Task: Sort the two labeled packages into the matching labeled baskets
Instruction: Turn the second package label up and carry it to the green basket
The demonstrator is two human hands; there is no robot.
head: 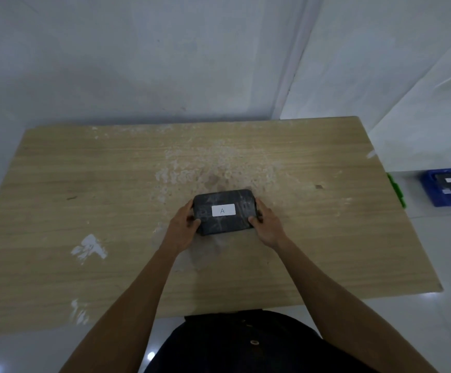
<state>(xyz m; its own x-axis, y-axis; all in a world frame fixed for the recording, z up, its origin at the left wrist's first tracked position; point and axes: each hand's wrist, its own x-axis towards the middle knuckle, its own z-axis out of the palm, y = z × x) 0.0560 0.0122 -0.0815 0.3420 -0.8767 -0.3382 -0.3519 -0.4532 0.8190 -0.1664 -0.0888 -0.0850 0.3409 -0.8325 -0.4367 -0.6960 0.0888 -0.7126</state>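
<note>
A black wrapped package (pixel 235 200) with a white label marked "A" lies in the middle of the wooden table (pixel 84 184). My left hand (pixel 184 224) grips its left end and my right hand (pixel 267 224) grips its right end. On the floor to the right stands a blue basket (pixel 428 192). Inside it lies a second dark package (pixel 449 181) with a white label that I cannot read. A green basket edge (pixel 396 189) shows just past the table's right edge, mostly hidden by the table.
The table top is scuffed with white patches. A pale wall runs behind it, and plastic sheeting hangs at the right. Glossy white floor surrounds the table.
</note>
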